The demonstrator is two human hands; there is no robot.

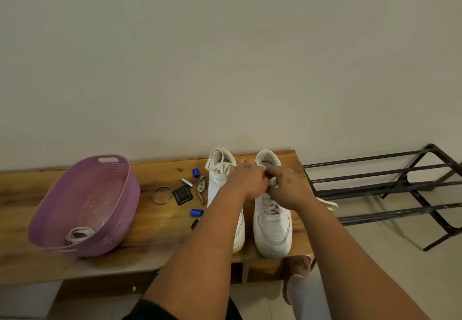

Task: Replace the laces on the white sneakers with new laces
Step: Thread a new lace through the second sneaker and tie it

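Two white sneakers [271,209] are seen side by side on a wooden bench [155,222] at lower centre of the frame. Both hands meet over the top eyelets of the right-hand shoe: the left hand [246,182] and right hand [287,186] have fingers curled, apparently pinching its lace [327,204], whose loose end trails off the bench edge to the right. A coiled lace [78,235] lies in a purple basket [82,162] at lower left. If the lace is tugged hard, the shoe could be dragged off the edge, or small clutter [185,194] between basket and shoes knocked.

2 sneakers [272,229], 1 basket [82,249], 2 hands [250,182]
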